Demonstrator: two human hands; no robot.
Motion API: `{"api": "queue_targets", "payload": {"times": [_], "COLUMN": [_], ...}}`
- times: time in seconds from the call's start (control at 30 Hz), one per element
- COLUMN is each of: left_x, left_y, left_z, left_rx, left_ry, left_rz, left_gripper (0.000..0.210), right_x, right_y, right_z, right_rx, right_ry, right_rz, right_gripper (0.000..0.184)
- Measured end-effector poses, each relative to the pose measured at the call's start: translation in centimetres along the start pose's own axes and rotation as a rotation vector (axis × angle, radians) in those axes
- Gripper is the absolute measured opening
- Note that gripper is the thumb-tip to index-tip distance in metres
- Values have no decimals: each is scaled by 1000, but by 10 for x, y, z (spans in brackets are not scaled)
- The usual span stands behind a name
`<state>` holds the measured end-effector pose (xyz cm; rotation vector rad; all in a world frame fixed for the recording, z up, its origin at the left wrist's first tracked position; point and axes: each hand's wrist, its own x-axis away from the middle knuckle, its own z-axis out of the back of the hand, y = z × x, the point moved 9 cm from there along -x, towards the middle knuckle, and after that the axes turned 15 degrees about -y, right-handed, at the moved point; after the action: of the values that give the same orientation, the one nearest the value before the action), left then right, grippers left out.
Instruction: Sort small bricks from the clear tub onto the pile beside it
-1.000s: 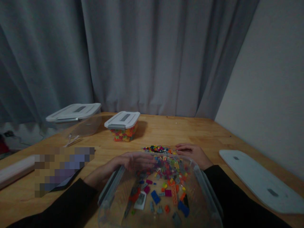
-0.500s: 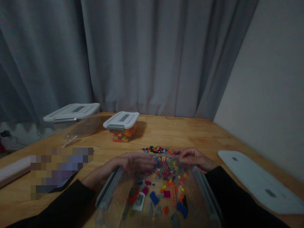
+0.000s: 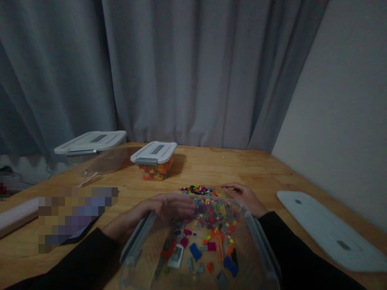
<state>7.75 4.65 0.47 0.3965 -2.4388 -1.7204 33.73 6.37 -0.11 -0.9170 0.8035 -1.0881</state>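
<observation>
Close in front of me is a clear plastic box (image 3: pixel 261 245) with grey side latches. Loose toy building bricks (image 3: pixel 196 251) of many colours show in it or through its clear wall. Beyond the far rim lies a heap of small bricks (image 3: pixel 199 189). My left hand (image 3: pixel 172 205) is at the far left corner, partly seen through the plastic, fingers stretched flat toward the bricks. My right hand (image 3: pixel 242 196) lies past the far right corner, fingers extended beside the heap. I see nothing held in either hand.
A lidded box of colourful pieces (image 3: pixel 154 169) stands farther back, with a larger lidded clear box (image 3: pixel 105 159) left of it. On the right lies a white lid (image 3: pixel 326 229). A dark-edged device (image 3: pixel 81 233), partly blurred out, and a pale bar (image 3: pixel 19 215) are at left.
My right hand has moved outward from the box's far rim, and its fingers have straightened. The left hand stays nearly where it was.
</observation>
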Motion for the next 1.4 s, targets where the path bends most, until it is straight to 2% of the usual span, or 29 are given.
{"api": "queue_targets", "payload": {"times": [0.03,0.1,0.2,0.3,0.43,0.57,0.7,0.93,1.1,1.17,1.3,1.4], "left_x": [0,0,-1,-1,-2,0,-1,-1,-1,-1,-1,-2], "left_y": [0,-2,-1,1,-4,-1,-3,-5,-3,-1,1,-4], "left_z": [1,2,1,-1,2,5,3,10,3,1,3,7], "left_rx": [5,14,10,9,17,24,40,18,19,8,6,3], "left_ry": [19,48,42,-5,-36,18,0,17,-5,-11,-2,-30], "left_rz": [4,8,-9,-29,25,-23,-29,-17,41,22,-18,32], "left_gripper": [74,67,70,77,79,78,80,79,80,80,79,75], "right_x": [-4,-11,-17,-19,-17,-10,-3,-3,-2,-1,-1,-1], "right_y": [3,19,40,40,25,9,-3,-6,-8,-9,-7,-7], "right_z": [-1,-7,-5,-8,-17,-25,-32,-31,-30,-29,-23,-20], "right_rx": [207,520,599,616,608,571,521,488,516,516,496,496], "right_ry": [-18,-89,-95,-124,-179,-157,-152,-165,-165,-172,-175,-162], "right_rz": [39,28,-8,2,49,103,155,160,244,271,234,214], "right_gripper": [45,58,66,59,50,58,59,59,51,48,47,45]}}
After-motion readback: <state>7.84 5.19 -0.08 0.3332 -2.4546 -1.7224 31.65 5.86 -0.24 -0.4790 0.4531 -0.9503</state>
